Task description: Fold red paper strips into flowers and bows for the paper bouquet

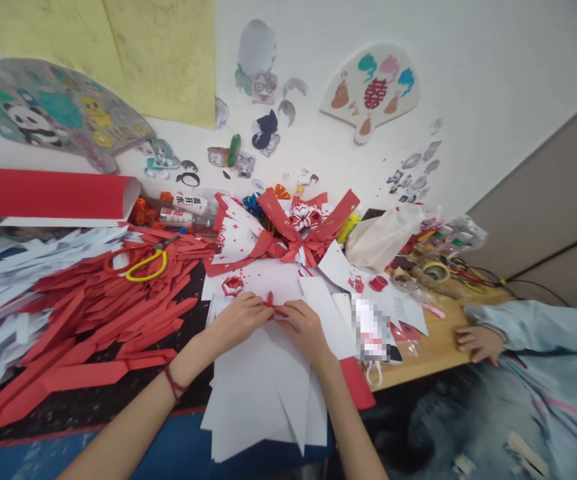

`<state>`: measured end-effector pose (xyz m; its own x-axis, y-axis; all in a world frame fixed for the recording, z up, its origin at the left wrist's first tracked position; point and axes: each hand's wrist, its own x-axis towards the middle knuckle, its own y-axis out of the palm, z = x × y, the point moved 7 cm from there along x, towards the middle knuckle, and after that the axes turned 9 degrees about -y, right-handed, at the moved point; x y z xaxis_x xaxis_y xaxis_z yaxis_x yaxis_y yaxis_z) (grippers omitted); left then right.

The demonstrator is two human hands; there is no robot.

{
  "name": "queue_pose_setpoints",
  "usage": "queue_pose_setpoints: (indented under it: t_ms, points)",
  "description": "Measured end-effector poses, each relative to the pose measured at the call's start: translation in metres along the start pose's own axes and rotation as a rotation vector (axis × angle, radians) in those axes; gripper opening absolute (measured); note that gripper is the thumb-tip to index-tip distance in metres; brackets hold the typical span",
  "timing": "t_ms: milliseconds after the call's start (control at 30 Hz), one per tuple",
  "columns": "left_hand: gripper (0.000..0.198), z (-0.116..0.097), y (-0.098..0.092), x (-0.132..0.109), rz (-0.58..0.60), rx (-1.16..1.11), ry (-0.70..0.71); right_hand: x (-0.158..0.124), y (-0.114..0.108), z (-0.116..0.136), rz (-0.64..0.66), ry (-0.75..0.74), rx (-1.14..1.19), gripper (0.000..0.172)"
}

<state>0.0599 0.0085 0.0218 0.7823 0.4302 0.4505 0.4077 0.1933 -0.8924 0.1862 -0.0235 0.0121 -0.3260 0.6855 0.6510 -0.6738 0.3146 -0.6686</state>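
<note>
A small piece of folded red paper is held between my two hands, above a stack of white sheets. My left hand pinches its left side, and my right hand has its fingers closed on the right side. Just beyond my left hand lies a small red-and-white paper ornament. Farther back, red paper strips and red-and-white pieces form a large folded bundle.
Red strips and white strips are heaped at left, with yellow-handled scissors on top. A phone lies at right. Another person's hand rests by the wooden table's right edge.
</note>
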Motion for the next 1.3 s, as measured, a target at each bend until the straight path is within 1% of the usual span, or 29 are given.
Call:
queue_pose_setpoints:
  t_ms: [167,300,400,567,700,833,1000,1167,1300]
  points:
    - [0.021,0.001,0.001,-0.002,0.010,-0.020,-0.004,-0.001,0.001,-0.003,-0.025,-0.029,-0.030,0.019]
    - [0.023,0.001,-0.002,-0.002,-0.024,-0.040,-0.010,0.000,0.000,0.000,-0.048,-0.054,-0.057,0.017]
    - [0.025,0.003,-0.003,-0.003,-0.044,-0.045,-0.013,0.001,0.001,0.004,-0.037,-0.087,-0.079,0.017]
    - [0.023,0.003,-0.002,-0.004,-0.044,-0.048,-0.027,0.000,0.003,0.011,0.002,-0.140,-0.139,0.016]
    - [0.021,0.004,-0.004,-0.005,-0.052,-0.104,-0.058,0.001,0.003,0.019,-0.007,-0.193,-0.195,0.016]
    - [0.023,0.006,-0.006,-0.005,-0.056,-0.193,-0.084,0.000,0.002,0.025,-0.039,-0.244,-0.210,0.016]
    - [0.023,0.008,-0.007,-0.006,-0.080,-0.273,-0.110,-0.003,-0.003,0.023,-0.076,-0.203,-0.143,0.018]
    - [0.024,0.005,-0.007,-0.006,-0.094,-0.280,-0.098,-0.006,-0.003,0.020,-0.078,-0.153,-0.094,0.019]
    - [0.023,0.004,-0.009,-0.005,-0.094,-0.268,-0.105,-0.006,-0.003,0.019,-0.079,-0.142,-0.076,0.017]
